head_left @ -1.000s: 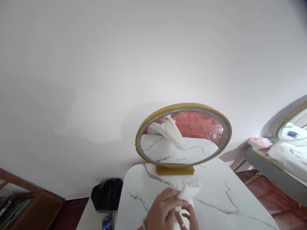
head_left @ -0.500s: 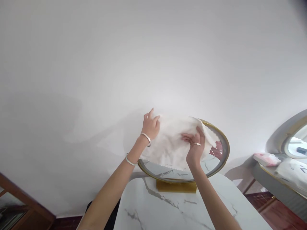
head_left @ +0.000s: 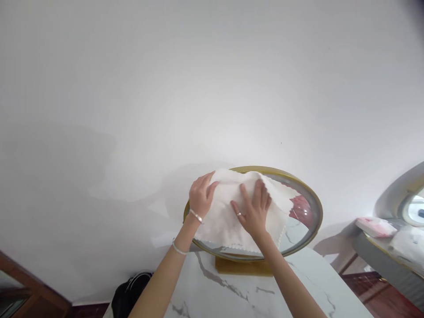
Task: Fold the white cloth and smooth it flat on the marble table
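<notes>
A round mirror (head_left: 306, 212) with a gold rim stands on a gold base (head_left: 243, 266) at the back of a white marble table (head_left: 232, 291). A white cloth (head_left: 225, 216) is spread over the left half of the glass. My left hand (head_left: 200, 196) grips the cloth's upper left edge against the mirror rim, fingers curled. My right hand (head_left: 253, 208) lies flat on the cloth with fingers stretched out, pressing it to the glass. Bracelets show on my left wrist and a ring on my right hand.
A plain white wall rises behind the mirror. A black bag (head_left: 127, 296) sits on the floor left of the table. A wooden cabinet (head_left: 26, 293) is at the lower left. At the right, a second table (head_left: 387, 256) holds a pink packet (head_left: 376, 226) and another mirror (head_left: 412, 207).
Both hands rose from the table with the crumpled cloth, spread it out and laid it against the mirror. My right hand went from pinching the cloth to lying flat on it.
</notes>
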`<state>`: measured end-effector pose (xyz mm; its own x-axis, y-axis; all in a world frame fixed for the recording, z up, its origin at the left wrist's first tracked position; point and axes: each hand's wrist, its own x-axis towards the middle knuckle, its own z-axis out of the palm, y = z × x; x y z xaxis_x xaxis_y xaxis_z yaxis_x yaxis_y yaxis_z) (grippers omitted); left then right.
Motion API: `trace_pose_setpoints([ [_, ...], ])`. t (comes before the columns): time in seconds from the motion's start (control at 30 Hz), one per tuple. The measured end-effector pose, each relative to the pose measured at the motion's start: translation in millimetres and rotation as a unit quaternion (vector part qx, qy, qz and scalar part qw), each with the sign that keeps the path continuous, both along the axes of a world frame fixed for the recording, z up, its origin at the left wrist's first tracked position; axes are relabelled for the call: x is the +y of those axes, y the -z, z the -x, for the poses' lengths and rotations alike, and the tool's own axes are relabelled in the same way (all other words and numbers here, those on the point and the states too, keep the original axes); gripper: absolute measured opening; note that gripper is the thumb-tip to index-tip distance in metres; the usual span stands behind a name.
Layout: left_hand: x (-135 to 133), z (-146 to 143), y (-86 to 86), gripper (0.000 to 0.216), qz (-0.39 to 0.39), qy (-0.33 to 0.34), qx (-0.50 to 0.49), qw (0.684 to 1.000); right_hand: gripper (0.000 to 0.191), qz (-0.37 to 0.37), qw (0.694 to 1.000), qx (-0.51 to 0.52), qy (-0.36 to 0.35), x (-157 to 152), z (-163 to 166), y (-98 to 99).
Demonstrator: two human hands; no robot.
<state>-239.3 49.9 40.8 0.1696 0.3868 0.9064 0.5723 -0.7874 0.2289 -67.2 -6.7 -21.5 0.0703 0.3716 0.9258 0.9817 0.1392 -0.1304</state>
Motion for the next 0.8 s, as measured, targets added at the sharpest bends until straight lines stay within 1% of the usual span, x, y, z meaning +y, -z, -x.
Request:
trace_pose_setpoints([
  [0.07, -1.4, 19.9, 33.0, 0.034, 0.066, -0.015, -0.082, 0.994, 0.057, 0.031, 0.997, -0.050, -0.049, 7.2, 11.2, 9.2],
  [0.13, -2.8, 31.6, 63.1, 0.035, 0.129, -0.029, -0.144, 0.981, 0.052, 0.049, 0.989, -0.094, -0.103, 14.3, 18.2, 20.1],
  [0.17, -3.0, 33.4, 73.6, 0.035, 0.145, -0.036, -0.162, 0.975, 0.050, 0.056, 0.986, -0.107, -0.119, 17.6, 19.0, 25.0],
  [0.2, -2.7, 32.5, 79.6, 0.036, 0.146, -0.044, -0.172, 0.973, 0.048, 0.059, 0.985, -0.108, -0.124, 20.6, 18.0, 28.8],
  [0.23, -1.9, 29.1, 80.6, 0.036, 0.136, -0.052, -0.174, 0.974, 0.047, 0.059, 0.986, -0.099, -0.118, 23.1, 15.1, 31.1],
  [0.27, -1.0, 23.6, 76.5, 0.036, 0.117, -0.060, -0.169, 0.977, 0.046, 0.053, 0.990, -0.082, -0.106, 24.8, 10.9, 31.6],
  [0.3, -0.1, 16.5, 67.7, 0.036, 0.095, -0.067, -0.155, 0.981, 0.048, 0.043, 0.993, -0.063, -0.089, 25.6, 5.6, 30.4],
  [0.33, 0.6, 8.2, 55.1, 0.036, 0.073, -0.072, -0.131, 0.986, 0.051, 0.031, 0.996, -0.042, -0.070, 25.5, -0.2, 27.5],
  [0.43, -0.4, -21.5, 5.2, 0.036, 0.023, -0.070, -0.005, 0.997, 0.067, 0.001, 1.000, 0.019, -0.016, 20.8, -17.3, 12.3],
  [0.5, -3.5, -42.8, -26.6, 0.038, 0.001, -0.061, 0.096, 0.993, 0.072, -0.012, 0.998, 0.058, 0.008, 16.2, -25.8, 1.3],
  [0.57, -7.3, -61.1, -49.0, 0.040, -0.009, -0.060, 0.179, 0.982, 0.073, -0.034, 0.995, 0.087, 0.034, 12.7, -30.6, -7.1],
  [0.6, -8.8, -67.5, -55.7, 0.040, -0.009, -0.064, 0.204, 0.977, 0.073, -0.045, 0.993, 0.094, 0.049, 11.8, -31.4, -10.0],
  [0.67, -10.7, -72.2, -60.9, 0.042, -0.003, -0.078, 0.219, 0.973, 0.070, -0.061, 0.991, 0.093, 0.076, 11.6, -29.8, -13.3],
  [0.73, -11.2, -67.1, -58.5, 0.044, -0.002, -0.095, 0.202, 0.975, 0.067, -0.066, 0.991, 0.077, 0.087, 12.9, -24.9, -14.3],
  [0.8, -11.5, -57.2, -53.8, 0.044, -0.007, -0.106, 0.182, 0.977, 0.064, -0.068, 0.993, 0.055, 0.082, 14.6, -18.5, -14.3],
])
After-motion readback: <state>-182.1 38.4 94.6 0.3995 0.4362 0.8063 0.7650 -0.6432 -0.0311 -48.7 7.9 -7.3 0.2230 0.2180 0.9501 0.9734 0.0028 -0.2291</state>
